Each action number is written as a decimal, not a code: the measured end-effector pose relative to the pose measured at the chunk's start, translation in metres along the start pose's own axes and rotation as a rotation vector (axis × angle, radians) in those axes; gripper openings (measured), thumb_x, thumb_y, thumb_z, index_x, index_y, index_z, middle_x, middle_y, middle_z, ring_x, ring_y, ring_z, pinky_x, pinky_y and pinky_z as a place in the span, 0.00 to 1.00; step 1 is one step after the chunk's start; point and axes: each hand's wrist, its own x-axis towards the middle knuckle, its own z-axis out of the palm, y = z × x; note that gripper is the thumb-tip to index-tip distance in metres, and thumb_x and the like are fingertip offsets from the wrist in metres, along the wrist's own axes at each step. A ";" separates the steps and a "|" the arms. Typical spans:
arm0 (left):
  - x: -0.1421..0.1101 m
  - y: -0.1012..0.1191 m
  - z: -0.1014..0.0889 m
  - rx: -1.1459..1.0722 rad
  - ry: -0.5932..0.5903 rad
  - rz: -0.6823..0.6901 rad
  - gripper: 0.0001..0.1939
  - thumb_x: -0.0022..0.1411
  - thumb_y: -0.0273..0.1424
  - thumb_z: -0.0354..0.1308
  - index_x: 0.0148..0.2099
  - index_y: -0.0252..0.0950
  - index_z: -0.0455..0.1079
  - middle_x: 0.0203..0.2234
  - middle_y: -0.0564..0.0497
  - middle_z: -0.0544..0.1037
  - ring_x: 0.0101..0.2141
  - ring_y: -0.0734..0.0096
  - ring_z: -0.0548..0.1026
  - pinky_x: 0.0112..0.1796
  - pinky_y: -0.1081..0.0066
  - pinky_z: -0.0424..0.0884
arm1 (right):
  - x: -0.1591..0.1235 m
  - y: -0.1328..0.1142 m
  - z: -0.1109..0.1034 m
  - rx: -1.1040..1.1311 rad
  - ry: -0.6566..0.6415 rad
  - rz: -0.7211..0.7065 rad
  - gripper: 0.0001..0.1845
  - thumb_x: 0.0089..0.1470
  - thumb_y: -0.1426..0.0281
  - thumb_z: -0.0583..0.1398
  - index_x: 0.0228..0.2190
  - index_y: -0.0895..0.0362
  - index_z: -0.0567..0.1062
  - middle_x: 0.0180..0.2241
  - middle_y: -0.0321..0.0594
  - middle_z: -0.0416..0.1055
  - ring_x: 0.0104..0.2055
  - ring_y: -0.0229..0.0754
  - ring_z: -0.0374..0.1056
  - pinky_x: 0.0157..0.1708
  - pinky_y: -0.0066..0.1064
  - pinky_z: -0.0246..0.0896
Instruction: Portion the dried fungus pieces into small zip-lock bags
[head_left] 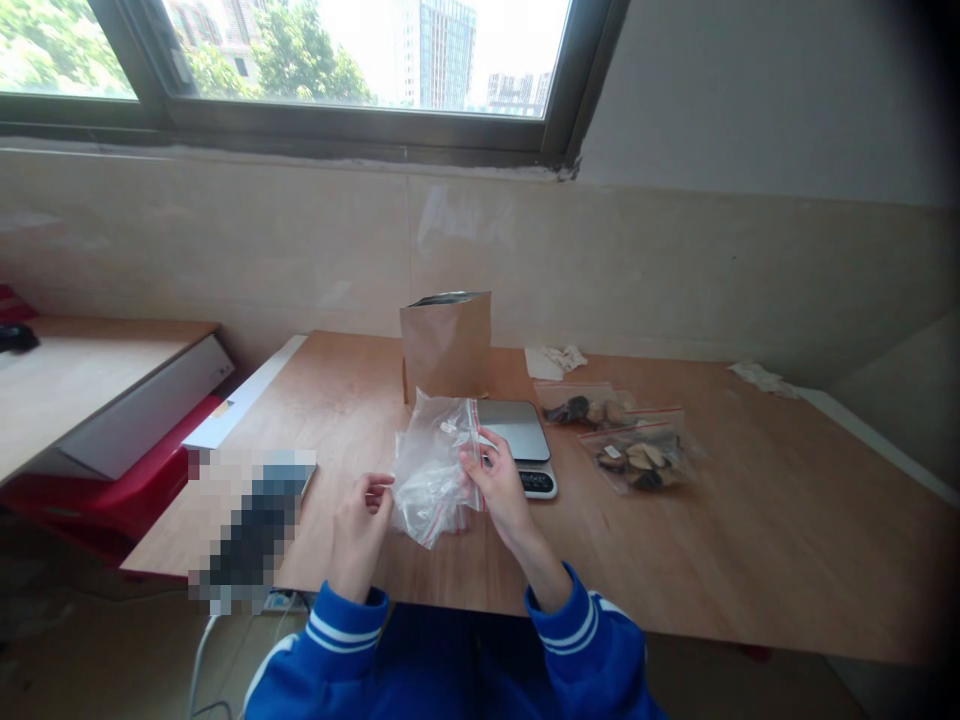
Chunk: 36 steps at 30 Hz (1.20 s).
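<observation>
My right hand (496, 490) pinches the edge of an empty clear zip bag (431, 465) with a red seal strip, holding it up above the wooden table (750, 540). My left hand (366, 515) is curled, its fingertips at the bag's left edge. Behind the bag lies a small digital scale (525, 440) with a grey platform. A brown paper stand-up pouch (446, 345) stands open behind the scale. Two filled zip bags (637, 455) holding dark and tan pieces lie to the right of the scale.
A blurred-out object (251, 525) sits at the table's left front corner. Crumpled white papers (555, 360) lie by the wall, and another scrap (761, 377) at far right. A second table (82, 375) and red items (127, 490) stand to the left.
</observation>
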 end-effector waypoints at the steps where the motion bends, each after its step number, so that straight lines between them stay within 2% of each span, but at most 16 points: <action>1: -0.004 -0.001 0.003 -0.002 0.000 -0.004 0.14 0.52 0.39 0.56 0.37 0.34 0.72 0.27 0.47 0.77 0.29 0.62 0.76 0.35 0.62 0.73 | 0.000 0.001 0.002 -0.008 0.003 0.004 0.32 0.46 0.59 0.67 0.49 0.52 0.62 0.39 0.37 0.67 0.24 0.33 0.65 0.19 0.26 0.62; 6: -0.027 -0.006 0.008 -0.039 0.107 -0.009 0.15 0.55 0.41 0.56 0.38 0.35 0.73 0.31 0.46 0.77 0.32 0.62 0.77 0.37 0.61 0.75 | -0.004 0.000 0.006 0.002 0.017 -0.003 0.31 0.46 0.60 0.67 0.49 0.52 0.63 0.39 0.37 0.67 0.25 0.33 0.65 0.20 0.25 0.63; 12: -0.050 0.009 0.009 -0.090 0.352 0.056 0.19 0.59 0.44 0.55 0.43 0.35 0.73 0.39 0.44 0.75 0.39 0.62 0.76 0.42 0.62 0.75 | -0.003 -0.006 0.004 0.031 0.129 -0.094 0.32 0.47 0.61 0.67 0.51 0.50 0.60 0.42 0.37 0.67 0.23 0.31 0.65 0.19 0.25 0.63; 14: -0.052 0.010 0.015 -0.120 0.323 0.035 0.21 0.59 0.46 0.55 0.45 0.35 0.73 0.41 0.43 0.74 0.41 0.60 0.76 0.42 0.62 0.76 | -0.002 -0.004 0.005 0.026 0.133 -0.117 0.33 0.48 0.60 0.66 0.52 0.49 0.58 0.42 0.37 0.66 0.23 0.31 0.65 0.18 0.25 0.62; 18: -0.052 0.001 0.026 -0.198 0.159 -0.037 0.22 0.57 0.47 0.56 0.44 0.35 0.69 0.39 0.42 0.75 0.39 0.59 0.78 0.41 0.61 0.77 | 0.000 0.006 0.011 -0.067 0.041 -0.096 0.33 0.51 0.61 0.63 0.54 0.48 0.55 0.44 0.39 0.64 0.26 0.34 0.66 0.19 0.27 0.65; 19: -0.052 -0.002 0.027 -0.220 0.106 -0.057 0.22 0.57 0.47 0.56 0.45 0.35 0.66 0.38 0.42 0.75 0.38 0.60 0.78 0.40 0.61 0.77 | 0.000 0.010 0.013 -0.141 0.032 -0.105 0.31 0.52 0.62 0.62 0.54 0.49 0.55 0.45 0.41 0.64 0.29 0.36 0.68 0.22 0.29 0.68; 21: -0.052 -0.007 0.027 -0.255 0.014 -0.097 0.23 0.58 0.45 0.55 0.50 0.36 0.61 0.40 0.41 0.75 0.36 0.61 0.78 0.36 0.63 0.77 | -0.001 0.018 0.016 -0.360 0.035 -0.192 0.29 0.54 0.67 0.59 0.55 0.50 0.57 0.49 0.46 0.63 0.40 0.44 0.70 0.36 0.38 0.72; 23: -0.052 -0.009 0.021 -0.249 -0.010 -0.116 0.25 0.59 0.43 0.53 0.54 0.37 0.56 0.43 0.39 0.74 0.36 0.61 0.78 0.32 0.64 0.76 | -0.003 0.024 0.020 -0.622 0.057 -0.345 0.31 0.53 0.72 0.57 0.58 0.52 0.57 0.55 0.50 0.60 0.55 0.52 0.62 0.52 0.49 0.64; 25: -0.051 -0.008 0.011 -0.183 0.042 -0.099 0.24 0.60 0.40 0.51 0.56 0.37 0.55 0.45 0.39 0.73 0.38 0.60 0.77 0.33 0.63 0.75 | -0.005 0.026 0.024 -0.852 0.074 -0.473 0.35 0.53 0.76 0.56 0.61 0.53 0.53 0.61 0.52 0.53 0.64 0.56 0.49 0.60 0.56 0.51; 28: -0.045 -0.002 -0.014 -0.024 0.119 -0.054 0.21 0.60 0.39 0.49 0.53 0.37 0.62 0.44 0.41 0.74 0.36 0.61 0.76 0.37 0.60 0.73 | -0.008 0.024 0.028 -1.061 0.005 -0.573 0.36 0.57 0.78 0.51 0.64 0.52 0.50 0.67 0.47 0.44 0.69 0.54 0.41 0.64 0.55 0.46; 30: -0.035 -0.001 -0.041 0.107 0.162 -0.061 0.20 0.59 0.42 0.49 0.49 0.37 0.67 0.43 0.42 0.74 0.33 0.60 0.74 0.36 0.59 0.72 | -0.008 0.022 0.029 -1.131 -0.145 -0.600 0.32 0.60 0.76 0.50 0.63 0.51 0.54 0.67 0.43 0.44 0.69 0.50 0.42 0.65 0.51 0.46; 32: -0.020 -0.006 -0.074 0.204 0.230 -0.112 0.22 0.59 0.45 0.49 0.49 0.38 0.69 0.40 0.43 0.75 0.35 0.56 0.74 0.34 0.58 0.72 | -0.006 0.026 0.026 -1.183 -0.296 -0.555 0.27 0.61 0.72 0.52 0.61 0.54 0.60 0.67 0.44 0.48 0.68 0.51 0.46 0.65 0.50 0.48; 34: -0.001 -0.020 -0.109 0.237 0.267 -0.158 0.23 0.59 0.46 0.48 0.50 0.38 0.69 0.38 0.45 0.76 0.37 0.54 0.75 0.35 0.57 0.73 | -0.003 0.034 0.022 -1.229 -0.388 -0.472 0.25 0.61 0.69 0.53 0.59 0.58 0.64 0.64 0.49 0.54 0.66 0.53 0.50 0.64 0.51 0.49; 36: 0.019 -0.040 -0.142 0.250 0.288 -0.150 0.23 0.58 0.45 0.50 0.50 0.37 0.69 0.43 0.44 0.75 0.43 0.52 0.75 0.41 0.55 0.73 | -0.001 0.043 0.017 -1.261 -0.422 -0.429 0.25 0.62 0.68 0.53 0.59 0.60 0.64 0.63 0.51 0.57 0.66 0.54 0.52 0.64 0.52 0.48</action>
